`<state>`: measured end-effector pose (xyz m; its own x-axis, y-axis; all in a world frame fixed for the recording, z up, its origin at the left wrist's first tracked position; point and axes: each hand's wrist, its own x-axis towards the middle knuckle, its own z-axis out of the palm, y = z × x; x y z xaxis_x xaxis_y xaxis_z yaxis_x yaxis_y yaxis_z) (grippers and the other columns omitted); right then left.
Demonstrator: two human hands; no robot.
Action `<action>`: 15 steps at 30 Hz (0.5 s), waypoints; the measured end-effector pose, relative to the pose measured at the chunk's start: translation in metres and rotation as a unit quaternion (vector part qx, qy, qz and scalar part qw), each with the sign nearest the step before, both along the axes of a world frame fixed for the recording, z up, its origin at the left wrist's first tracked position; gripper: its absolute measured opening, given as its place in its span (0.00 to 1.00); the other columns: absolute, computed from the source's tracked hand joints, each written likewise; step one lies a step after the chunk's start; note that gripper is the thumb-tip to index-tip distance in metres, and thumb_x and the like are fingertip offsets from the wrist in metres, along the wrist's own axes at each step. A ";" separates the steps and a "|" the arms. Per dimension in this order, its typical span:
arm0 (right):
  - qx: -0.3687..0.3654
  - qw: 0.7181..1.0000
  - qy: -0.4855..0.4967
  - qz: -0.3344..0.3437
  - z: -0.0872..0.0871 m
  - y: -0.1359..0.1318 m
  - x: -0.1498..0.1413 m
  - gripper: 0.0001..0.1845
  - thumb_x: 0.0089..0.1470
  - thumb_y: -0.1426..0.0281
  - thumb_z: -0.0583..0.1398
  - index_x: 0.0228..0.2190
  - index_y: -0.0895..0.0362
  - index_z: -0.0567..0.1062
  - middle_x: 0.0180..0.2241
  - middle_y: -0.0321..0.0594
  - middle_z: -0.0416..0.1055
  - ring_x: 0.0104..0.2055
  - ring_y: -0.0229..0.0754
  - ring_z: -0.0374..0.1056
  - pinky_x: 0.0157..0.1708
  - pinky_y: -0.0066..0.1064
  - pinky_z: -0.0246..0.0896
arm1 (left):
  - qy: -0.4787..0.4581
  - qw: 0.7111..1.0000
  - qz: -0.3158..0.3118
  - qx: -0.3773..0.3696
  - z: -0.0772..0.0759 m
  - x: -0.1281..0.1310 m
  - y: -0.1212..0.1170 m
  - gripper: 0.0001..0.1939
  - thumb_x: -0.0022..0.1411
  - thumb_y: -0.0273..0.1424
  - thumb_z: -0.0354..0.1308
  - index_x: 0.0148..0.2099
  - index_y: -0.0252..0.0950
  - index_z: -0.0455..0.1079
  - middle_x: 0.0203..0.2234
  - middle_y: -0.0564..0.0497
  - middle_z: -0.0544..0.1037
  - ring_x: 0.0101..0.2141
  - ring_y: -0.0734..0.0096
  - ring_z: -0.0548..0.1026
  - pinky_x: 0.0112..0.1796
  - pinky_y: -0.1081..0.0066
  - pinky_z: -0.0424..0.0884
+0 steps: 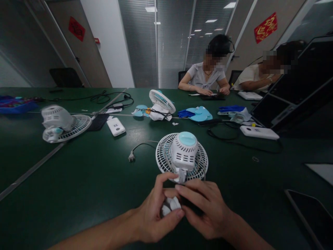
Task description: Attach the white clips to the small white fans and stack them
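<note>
A small white fan (184, 152) with a light-blue cap lies face down on its round grille, its neck pointing toward me. My left hand (153, 211) is closed around a white plastic part (170, 206) just below that neck, with the index finger reaching up to the neck. Whether this part is joined to the fan is hidden by the fingers. Close against it from the other side is my right hand (208, 206), its fingers curled inward and their tips near the left thumb. What the right fingers grip cannot be seen. The fan's plug (131, 157) lies to the left.
Another fan (62, 121) lies at left, and a third (160, 107) further back beside blue blades (200, 113). White power banks (116, 126) and black cables (226, 137) are on the green table. A phone (309, 215) lies at right. Two people sit across, near a black case (293, 86).
</note>
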<state>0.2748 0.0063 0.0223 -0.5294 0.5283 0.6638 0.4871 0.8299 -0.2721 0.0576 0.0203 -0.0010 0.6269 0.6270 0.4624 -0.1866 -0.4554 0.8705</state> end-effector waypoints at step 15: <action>-0.026 0.982 0.152 -0.110 -0.013 0.003 0.010 0.14 0.64 0.72 0.61 0.51 0.52 0.77 0.40 0.43 0.78 0.38 0.45 0.77 0.35 0.34 0.74 | -0.123 0.986 0.094 -0.054 -0.004 -0.003 0.005 0.28 0.73 0.44 0.51 0.71 0.44 0.55 0.43 0.45 0.72 0.36 0.67 0.68 0.34 0.70 0.68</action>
<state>0.2848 0.0090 0.0088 -0.1796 0.6455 0.7423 0.5421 0.6946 -0.4729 0.0546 0.0253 -0.0054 0.3719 0.7759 0.5095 -0.3184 -0.4089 0.8552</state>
